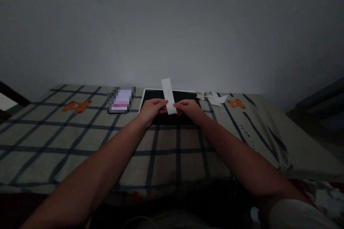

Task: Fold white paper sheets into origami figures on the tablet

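Observation:
A white strip of paper (168, 91) is held up between my hands, its long side slanting away from me. My left hand (153, 109) pinches its left edge near the lower end. On the opposite edge, my right hand (189, 108) grips it between thumb and fingers. Beneath both hands lies a flat black board with a white border (185, 96), partly covered by the hands and the strip. Torn white paper pieces (215, 98) lie just to the right of the board.
A phone (120, 100) with a lit, blurred screen rests left of the board. A checked cloth with bear prints (88, 132) covers the table, wrinkled at the right. Behind the table rises a plain wall (172, 28). Pale scraps (325, 198) show at the lower right.

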